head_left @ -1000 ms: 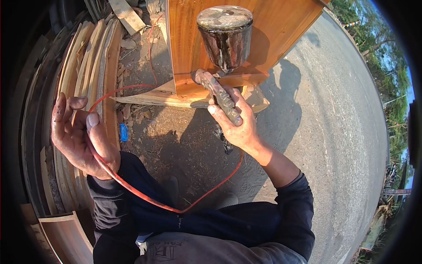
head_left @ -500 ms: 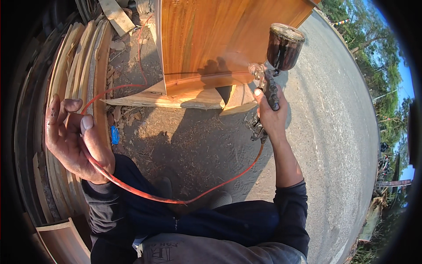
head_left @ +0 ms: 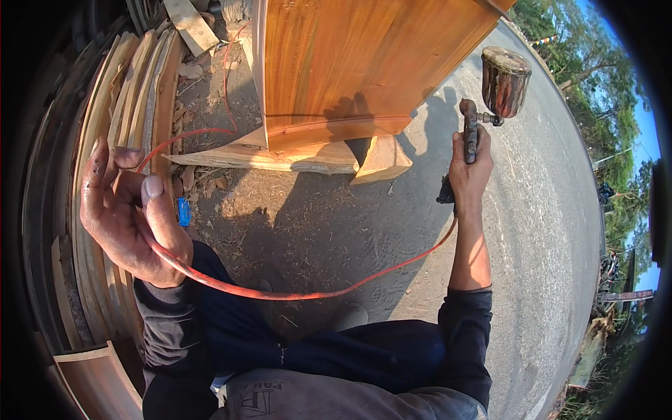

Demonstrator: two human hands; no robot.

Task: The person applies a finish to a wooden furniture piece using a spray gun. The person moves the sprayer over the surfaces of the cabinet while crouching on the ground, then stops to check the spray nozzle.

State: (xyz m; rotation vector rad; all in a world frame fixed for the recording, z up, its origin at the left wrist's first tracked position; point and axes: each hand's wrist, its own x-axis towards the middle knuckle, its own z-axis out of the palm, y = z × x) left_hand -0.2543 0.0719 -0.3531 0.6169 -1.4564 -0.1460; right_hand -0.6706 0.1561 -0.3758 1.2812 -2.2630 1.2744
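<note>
My right hand (head_left: 470, 168) is wrapped round the handle of a spray gun (head_left: 470, 129), out past the right edge of a wooden panel (head_left: 336, 63). A stained paint cup (head_left: 505, 82) sits on the gun's right side. From the gun's lower end a red air hose (head_left: 301, 295) sags across in front of my legs to my left hand (head_left: 133, 217). The hose runs through that hand, between the curled fingers and thumb. The panel is orange-brown and glossy, standing upright on rough wooden blocks (head_left: 262, 155). A shadow of a hand falls on its lower part.
Stacked rough planks (head_left: 133, 105) line the left side. A small blue wrapper (head_left: 183, 211) lies on the dirt beside them. At the lower left is a curved wooden piece (head_left: 101, 381). A grey paved road (head_left: 539, 231) stretches along the right, with trees (head_left: 595, 56) beyond.
My right hand has swung the spray gun rightward, off the panel's face and past its edge. The mist at the nozzle is gone. My left hand has shifted slightly right with the hose.
</note>
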